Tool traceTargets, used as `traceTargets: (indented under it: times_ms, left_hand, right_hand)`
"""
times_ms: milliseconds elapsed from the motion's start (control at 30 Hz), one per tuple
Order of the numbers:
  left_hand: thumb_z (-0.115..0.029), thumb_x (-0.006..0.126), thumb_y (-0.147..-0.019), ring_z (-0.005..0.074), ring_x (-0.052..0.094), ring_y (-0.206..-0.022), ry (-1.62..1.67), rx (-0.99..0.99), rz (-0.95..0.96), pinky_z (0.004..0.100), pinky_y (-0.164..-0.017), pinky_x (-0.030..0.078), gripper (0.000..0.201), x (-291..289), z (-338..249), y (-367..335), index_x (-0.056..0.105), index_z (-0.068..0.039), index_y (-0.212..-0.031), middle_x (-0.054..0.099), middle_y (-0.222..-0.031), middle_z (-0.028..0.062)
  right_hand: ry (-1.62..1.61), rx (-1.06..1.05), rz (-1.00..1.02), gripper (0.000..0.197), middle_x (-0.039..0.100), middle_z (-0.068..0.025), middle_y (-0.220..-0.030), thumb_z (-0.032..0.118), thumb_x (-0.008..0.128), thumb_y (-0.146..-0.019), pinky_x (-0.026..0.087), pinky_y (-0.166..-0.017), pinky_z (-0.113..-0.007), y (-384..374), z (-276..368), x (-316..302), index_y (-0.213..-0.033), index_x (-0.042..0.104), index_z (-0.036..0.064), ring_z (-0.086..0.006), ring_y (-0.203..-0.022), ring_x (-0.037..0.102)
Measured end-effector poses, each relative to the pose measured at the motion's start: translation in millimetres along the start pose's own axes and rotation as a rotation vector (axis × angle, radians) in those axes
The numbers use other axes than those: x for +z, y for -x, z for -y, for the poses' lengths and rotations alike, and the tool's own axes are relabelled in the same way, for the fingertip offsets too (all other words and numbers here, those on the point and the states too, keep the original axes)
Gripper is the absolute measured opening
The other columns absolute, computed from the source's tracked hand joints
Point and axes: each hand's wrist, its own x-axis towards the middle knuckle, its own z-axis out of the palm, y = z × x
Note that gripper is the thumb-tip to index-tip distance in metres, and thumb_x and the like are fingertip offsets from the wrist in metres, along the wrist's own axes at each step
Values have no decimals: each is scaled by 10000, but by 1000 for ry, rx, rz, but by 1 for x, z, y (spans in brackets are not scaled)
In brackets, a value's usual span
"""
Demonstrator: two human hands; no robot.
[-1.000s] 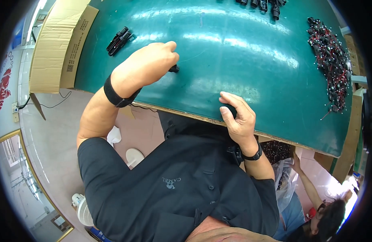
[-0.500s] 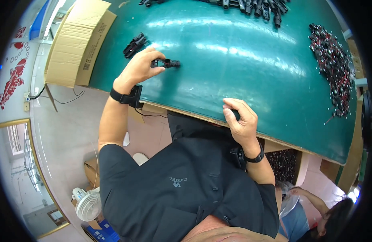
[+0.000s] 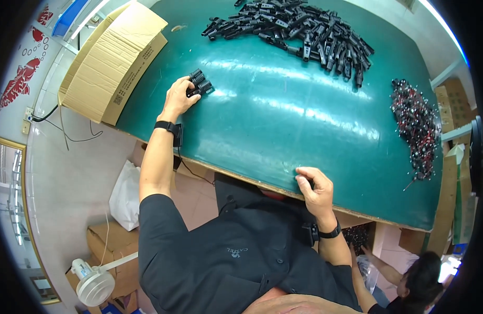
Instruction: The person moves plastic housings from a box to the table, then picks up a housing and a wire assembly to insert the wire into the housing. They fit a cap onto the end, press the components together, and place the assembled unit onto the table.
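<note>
My left hand (image 3: 179, 97) reaches out over the green table (image 3: 283, 120) and rests on a small cluster of black ribbed plastic parts (image 3: 199, 83) near the table's left edge, fingers closed on one of them. My right hand (image 3: 315, 187) curls over the table's near edge, fingers bent, with a small dark part (image 3: 300, 181) just visible under them. Both wrists wear black bands.
A big heap of black plastic parts (image 3: 304, 31) lies at the far side. A pile of small red-and-black pieces (image 3: 417, 125) lies at the right. A flattened cardboard box (image 3: 113, 60) sits beside the table on the left. Another person (image 3: 409, 280) crouches at lower right.
My left hand has carried a black part farther left and away from me, down to the small cluster. The view has tilted, so more of the far heap shows. My right hand stayed at the edge.
</note>
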Motion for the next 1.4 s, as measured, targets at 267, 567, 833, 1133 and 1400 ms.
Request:
traceTargets:
  times_ms: [267,567,833,1133,1400]
  left_hand:
    - [-247,891,-750,402,483,-1399,218,4,-195,509,-1158,394,549,-35,-37,55,674,-78,-1225,528,-1508,218]
    - [-224,876,-764,411,480,-1415,411,-233,-315,504,-1153,405,561,-25,-53,141,674,-47,-1257,550,-1496,195]
    - [-241,884,-769,398,588,-1313,356,-359,-301,509,-1117,449,546,-14,-53,138,680,-24,-1227,668,-1342,172]
    - [-231,860,-806,390,635,-1254,356,-409,-255,533,-1100,459,512,-16,-51,140,670,-17,-1230,697,-1278,165]
    - [-205,842,-816,393,632,-1254,373,-386,-287,536,-1104,454,499,-11,-47,137,660,-11,-1238,699,-1267,164]
  right_hand:
    - [257,3,352,346,734,-132,-1120,36,765,-880,572,-890,-327,-73,62,-34,-1221,710,1,-221,-993,728]
    - [697,-546,529,496,679,-185,-1267,338,730,-966,537,-992,-418,-369,37,91,-1344,648,28,-349,-1174,660]
    - [957,-538,199,738,529,-256,-1519,647,616,-952,429,-1164,-484,-587,-19,294,-1444,624,97,-420,-1396,516]
    - [1015,-198,526,750,524,-207,-1552,667,604,-932,433,-1167,-444,-652,-37,325,-1445,629,120,-382,-1398,529]
    - [1059,-296,716,662,622,-199,-1423,577,625,-943,466,-1120,-415,-541,-18,252,-1384,656,84,-381,-1297,599]
